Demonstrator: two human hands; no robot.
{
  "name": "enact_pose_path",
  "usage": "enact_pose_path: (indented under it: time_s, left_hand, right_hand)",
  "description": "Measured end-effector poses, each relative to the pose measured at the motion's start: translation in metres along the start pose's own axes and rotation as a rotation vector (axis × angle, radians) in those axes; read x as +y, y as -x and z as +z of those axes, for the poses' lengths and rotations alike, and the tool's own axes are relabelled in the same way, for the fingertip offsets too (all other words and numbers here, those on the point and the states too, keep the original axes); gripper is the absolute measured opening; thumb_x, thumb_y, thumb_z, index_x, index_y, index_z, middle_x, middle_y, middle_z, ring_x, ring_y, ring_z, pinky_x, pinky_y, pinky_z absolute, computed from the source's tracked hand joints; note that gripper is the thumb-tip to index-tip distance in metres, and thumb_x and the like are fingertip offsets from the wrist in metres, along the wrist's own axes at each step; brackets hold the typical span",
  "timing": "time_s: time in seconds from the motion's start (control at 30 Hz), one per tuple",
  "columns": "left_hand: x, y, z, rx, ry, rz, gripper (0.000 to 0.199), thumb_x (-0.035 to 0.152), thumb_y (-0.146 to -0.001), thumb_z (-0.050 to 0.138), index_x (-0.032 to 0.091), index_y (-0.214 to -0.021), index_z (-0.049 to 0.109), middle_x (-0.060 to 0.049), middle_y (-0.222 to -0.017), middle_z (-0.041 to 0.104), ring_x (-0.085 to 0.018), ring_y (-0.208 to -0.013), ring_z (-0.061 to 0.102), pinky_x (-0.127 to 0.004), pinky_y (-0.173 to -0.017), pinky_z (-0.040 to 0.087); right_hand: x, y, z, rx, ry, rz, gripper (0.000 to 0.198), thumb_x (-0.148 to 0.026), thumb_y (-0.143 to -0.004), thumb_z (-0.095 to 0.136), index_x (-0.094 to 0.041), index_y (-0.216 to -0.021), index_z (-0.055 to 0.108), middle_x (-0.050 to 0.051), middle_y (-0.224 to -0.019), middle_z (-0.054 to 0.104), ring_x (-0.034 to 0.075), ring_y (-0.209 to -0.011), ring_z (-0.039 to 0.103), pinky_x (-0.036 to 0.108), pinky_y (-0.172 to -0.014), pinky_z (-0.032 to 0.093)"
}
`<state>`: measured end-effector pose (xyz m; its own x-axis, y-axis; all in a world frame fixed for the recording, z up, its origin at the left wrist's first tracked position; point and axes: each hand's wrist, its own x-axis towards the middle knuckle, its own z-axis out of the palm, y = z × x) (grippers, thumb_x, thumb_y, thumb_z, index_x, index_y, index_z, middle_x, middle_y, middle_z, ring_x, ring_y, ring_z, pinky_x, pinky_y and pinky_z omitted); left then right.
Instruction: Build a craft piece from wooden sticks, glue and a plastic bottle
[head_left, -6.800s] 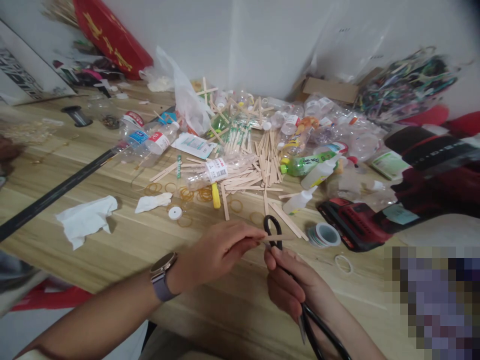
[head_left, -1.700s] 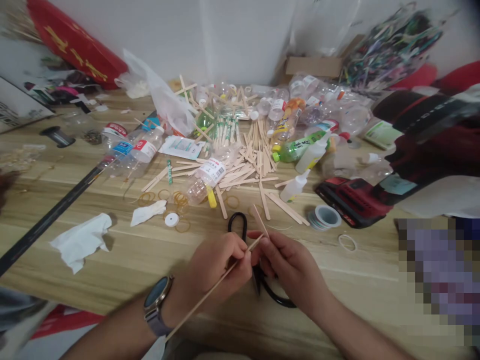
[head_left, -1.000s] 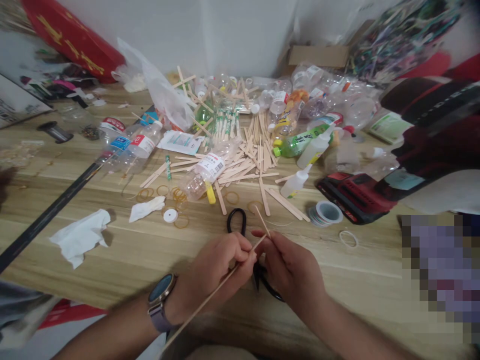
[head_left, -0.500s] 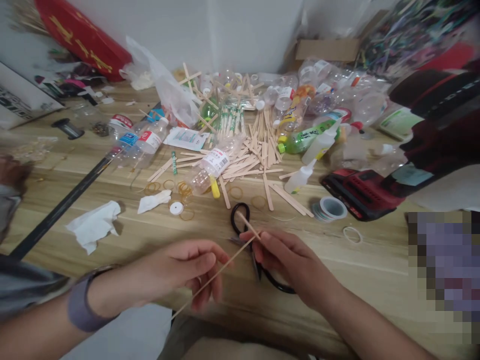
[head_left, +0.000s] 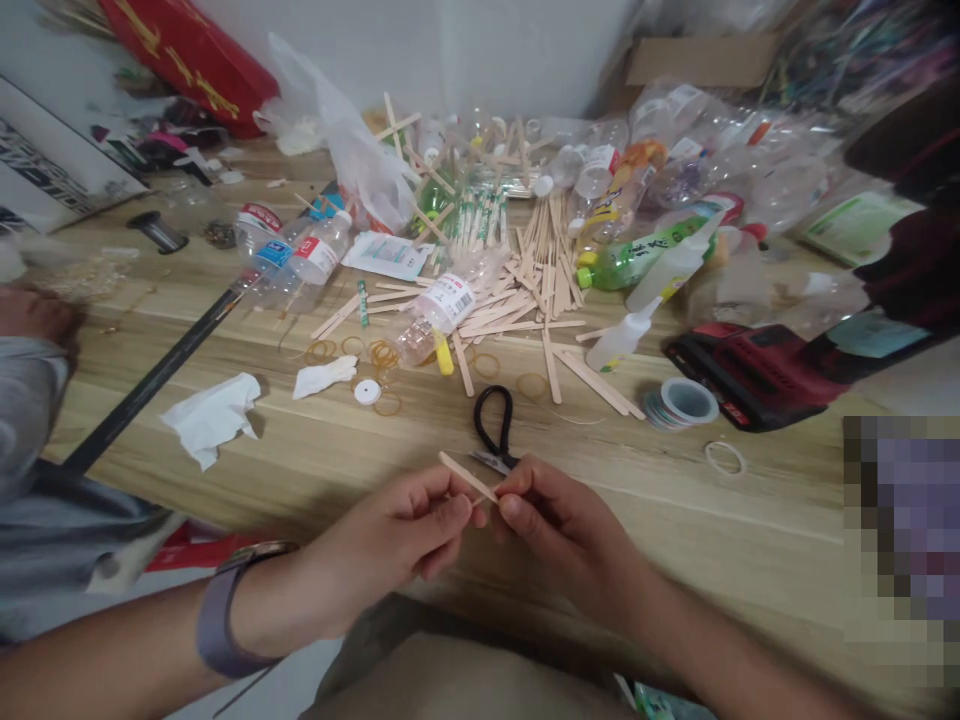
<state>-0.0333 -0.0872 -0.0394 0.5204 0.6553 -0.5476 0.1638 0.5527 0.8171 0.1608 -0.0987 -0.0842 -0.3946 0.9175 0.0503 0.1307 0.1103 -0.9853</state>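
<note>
1. Head view: both bare hands over the wooden table (head_left: 675, 560), near the edge, close together.
2. Right hand (head_left: 559, 522): thumb and fingertips pinching the near end of a flat wooden stick (head_left: 465, 474). Stick slants up and left, its far end free above the left hand's fingers.
3. Left hand (head_left: 424, 525): thumb pressed to the fingers on a thin stick (head_left: 480, 501); just a short length shows between the hands. Purple strap (head_left: 221, 620) on the wrist.
4. Black-handled scissors (head_left: 504, 444) lie just beyond the right hand, which hides part of them.
5. Farther back, a heap of loose flat sticks (head_left: 495, 320); a clear bottle (head_left: 424, 318) with white label leans at its left side. Rubber bands (head_left: 384, 354) and a white disc (head_left: 367, 391) nearby.
6. Right side: white dropper bottle (head_left: 617, 345), round spool (head_left: 686, 400), red-and-black power tool (head_left: 757, 370).
7. Left: crumpled white tissue (head_left: 214, 415). Another person's hand (head_left: 36, 315) at the frame edge, blurred; grip cannot be told.
</note>
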Motion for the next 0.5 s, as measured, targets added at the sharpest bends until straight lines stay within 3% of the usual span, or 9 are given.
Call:
enact_pose_path:
  time_s: [0.3, 0.4, 0.5]
  left_hand:
    - [0.005, 0.001, -0.007, -0.191, 0.116, -0.156, 0.034, 0.053, -0.085, 0.058, 0.020, -0.079, 0.053, 0.010, -0.051, 0.029, -0.008, -0.046, 0.017, -0.024, -0.042, 0.012]
    - [0.009, 0.000, -0.004, -0.096, -0.100, 0.031, 0.030, 0.047, -0.090, 0.050, 0.020, -0.079, 0.054, 0.008, -0.054, 0.033, -0.009, -0.048, 0.024, -0.023, -0.045, 0.019]
    - [0.009, 0.000, 0.001, 0.097, -0.512, 0.299, 0.022, 0.031, -0.095, 0.045, 0.020, -0.081, 0.060, 0.003, -0.068, 0.053, -0.011, -0.061, 0.042, -0.024, -0.056, 0.030]
  right_hand:
    - [0.003, 0.002, -0.004, -0.058, 0.048, -0.141, 0.027, -0.039, -0.101, 0.044, -0.021, -0.087, 0.058, 0.001, -0.073, 0.063, 0.013, -0.066, 0.057, 0.026, -0.061, 0.045]
    - [0.001, 0.002, -0.001, 0.006, 0.056, -0.167, 0.028, -0.039, -0.100, 0.044, -0.021, -0.083, 0.057, 0.000, -0.068, 0.058, 0.012, -0.060, 0.053, 0.024, -0.056, 0.043]
    - [-0.003, 0.004, 0.006, 0.102, 0.055, -0.114, 0.027, -0.037, -0.099, 0.046, -0.021, -0.078, 0.053, -0.003, -0.062, 0.053, 0.010, -0.053, 0.047, 0.022, -0.050, 0.038]
